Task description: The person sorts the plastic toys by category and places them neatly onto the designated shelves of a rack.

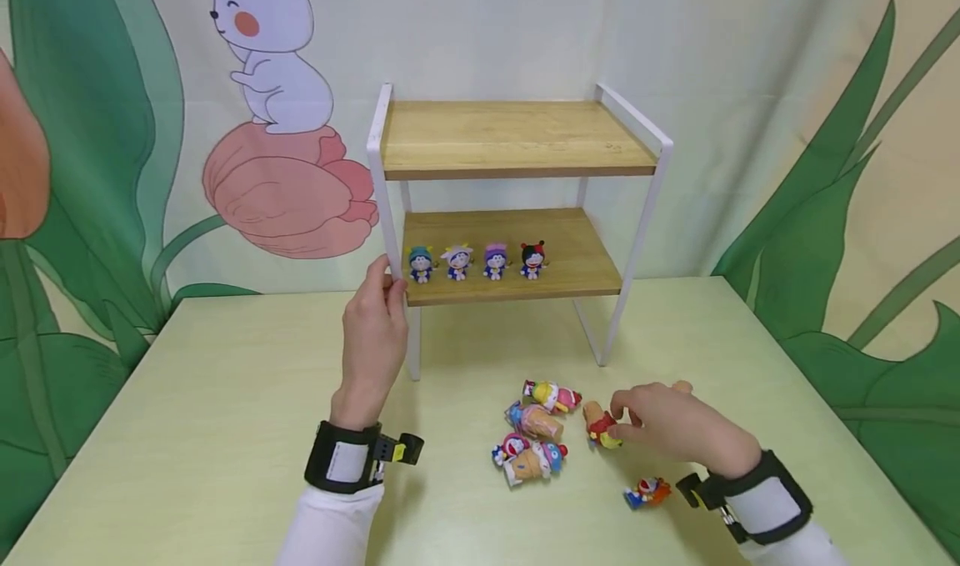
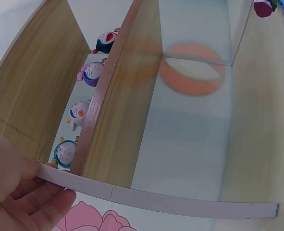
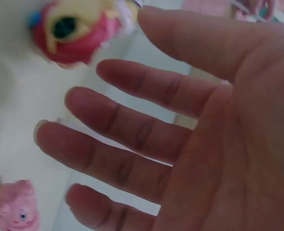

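My left hand (image 1: 375, 341) grips the white front-left post (image 2: 156, 195) of a two-tier wooden shelf (image 1: 517, 137), thumb on one side and fingers on the other. Several small figurines in animal hats, one with a teal hat (image 1: 421, 264) and one with a black-and-red hat (image 1: 532, 259), stand in a row along the lower board (image 1: 577, 249). My right hand (image 1: 671, 420) hovers low over the table, its fingers spread and loosely bent around nothing. Its fingertips are right at a lying figurine with red and yellow clothing (image 1: 601, 427).
Left of that figurine lies a cluster of toys, including a yellow-and-pink figurine (image 1: 553, 396) and a blue-headed figurine (image 1: 537, 463). A blue-and-orange figurine (image 1: 647, 493) lies nearer. A pink figurine (image 3: 16, 206) shows beyond the right fingers. A printed curtain (image 1: 487, 32) hangs behind.
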The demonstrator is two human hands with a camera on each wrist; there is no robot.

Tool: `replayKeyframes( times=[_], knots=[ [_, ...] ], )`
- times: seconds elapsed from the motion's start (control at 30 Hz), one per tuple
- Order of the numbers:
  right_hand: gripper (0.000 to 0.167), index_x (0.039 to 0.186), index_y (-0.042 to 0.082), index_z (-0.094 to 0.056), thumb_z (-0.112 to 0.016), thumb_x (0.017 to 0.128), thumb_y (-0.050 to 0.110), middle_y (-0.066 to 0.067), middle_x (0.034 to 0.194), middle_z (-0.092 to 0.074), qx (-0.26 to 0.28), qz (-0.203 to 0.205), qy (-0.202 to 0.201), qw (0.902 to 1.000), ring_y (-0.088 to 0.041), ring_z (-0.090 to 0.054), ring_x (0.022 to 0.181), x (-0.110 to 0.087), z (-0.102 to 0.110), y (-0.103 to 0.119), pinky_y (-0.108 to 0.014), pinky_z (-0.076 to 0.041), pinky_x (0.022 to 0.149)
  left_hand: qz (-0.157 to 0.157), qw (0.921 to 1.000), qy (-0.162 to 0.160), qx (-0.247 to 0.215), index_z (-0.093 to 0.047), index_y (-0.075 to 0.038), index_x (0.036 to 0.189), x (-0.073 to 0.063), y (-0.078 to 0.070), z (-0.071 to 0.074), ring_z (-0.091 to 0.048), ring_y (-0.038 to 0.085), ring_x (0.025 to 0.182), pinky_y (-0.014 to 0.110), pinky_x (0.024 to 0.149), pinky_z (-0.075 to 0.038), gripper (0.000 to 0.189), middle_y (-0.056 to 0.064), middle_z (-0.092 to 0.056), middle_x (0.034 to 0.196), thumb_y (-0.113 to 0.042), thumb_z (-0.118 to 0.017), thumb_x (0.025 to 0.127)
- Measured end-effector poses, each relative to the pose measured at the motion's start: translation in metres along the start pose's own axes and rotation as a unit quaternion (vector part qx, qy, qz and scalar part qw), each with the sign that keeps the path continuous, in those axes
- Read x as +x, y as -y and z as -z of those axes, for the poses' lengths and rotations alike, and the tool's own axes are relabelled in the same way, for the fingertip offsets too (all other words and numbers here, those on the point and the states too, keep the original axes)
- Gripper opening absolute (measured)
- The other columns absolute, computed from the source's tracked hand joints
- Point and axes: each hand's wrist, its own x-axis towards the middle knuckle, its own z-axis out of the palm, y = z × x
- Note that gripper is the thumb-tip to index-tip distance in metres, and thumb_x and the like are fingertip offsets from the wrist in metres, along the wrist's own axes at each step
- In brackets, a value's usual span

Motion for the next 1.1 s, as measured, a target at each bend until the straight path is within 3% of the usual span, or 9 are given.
replayKeyframes(
  times=[0.1, 0.3, 0.6, 0.9, 1.1],
  knots=[
    [0.012, 0.09, 0.018, -0.065, -0.072, 0.09, 0.027, 0.009, 0.071, -0.054, 0.006, -0.011, 0.019, 0.9997, -0.011, -0.049, 0.063, -0.006, -0.01, -0.001, -0.035, -0.038, 0.067, -0.003, 1.0, 0.004, -0.002, -0.048, 0.003, 0.133, -0.001, -0.001, -0.002, -0.062, 0.026, 0.079, 0.037, 0.066, -0.056, 0.034, 0.02, -0.065, 0.102, -0.005, -0.053, 0.1],
    [0.016, 0.088, 0.018, -0.062, -0.072, 0.09, 0.031, 0.003, 0.067, -0.053, 0.039, -0.049, 0.06, 0.9962, -0.013, -0.049, 0.06, -0.016, -0.022, -0.009, -0.028, -0.039, 0.053, -0.006, 1.0, 0.002, 0.001, -0.049, 0.003, 0.132, -0.001, -0.002, -0.003, -0.061, 0.026, 0.078, 0.036, 0.065, -0.056, 0.033, 0.019, -0.066, 0.101, -0.003, -0.053, 0.1],
    [0.017, 0.088, 0.022, -0.06, -0.071, 0.09, 0.035, 0.005, 0.064, -0.051, 0.076, -0.035, 0.084, 0.9929, -0.011, -0.046, 0.056, -0.031, -0.034, -0.018, -0.025, -0.033, 0.05, -0.002, 1.0, 0.004, 0.003, -0.048, 0.002, 0.133, 0.0, -0.002, -0.002, -0.062, 0.026, 0.078, 0.037, 0.065, -0.056, 0.034, 0.02, -0.066, 0.102, -0.004, -0.053, 0.1],
    [0.02, 0.091, 0.021, -0.062, -0.071, 0.089, 0.039, 0.008, 0.071, -0.052, 0.083, -0.02, 0.08, 0.9932, -0.009, -0.047, 0.063, -0.041, -0.041, -0.018, -0.027, -0.038, 0.055, -0.003, 1.0, -0.001, 0.007, -0.048, 0.003, 0.132, 0.0, 0.0, -0.001, -0.062, 0.026, 0.078, 0.037, 0.064, -0.056, 0.033, 0.019, -0.065, 0.1, -0.006, -0.051, 0.101],
    [0.023, 0.098, 0.018, -0.064, -0.077, 0.085, 0.032, 0.005, 0.077, -0.051, 0.081, -0.045, 0.076, 0.9928, -0.013, -0.048, 0.07, -0.038, -0.043, -0.015, -0.03, -0.04, 0.06, -0.002, 1.0, -0.003, 0.006, -0.049, 0.002, 0.132, 0.0, 0.001, 0.0, -0.062, 0.026, 0.077, 0.036, 0.062, -0.056, 0.033, 0.019, -0.065, 0.099, -0.006, -0.052, 0.101]
  ],
)
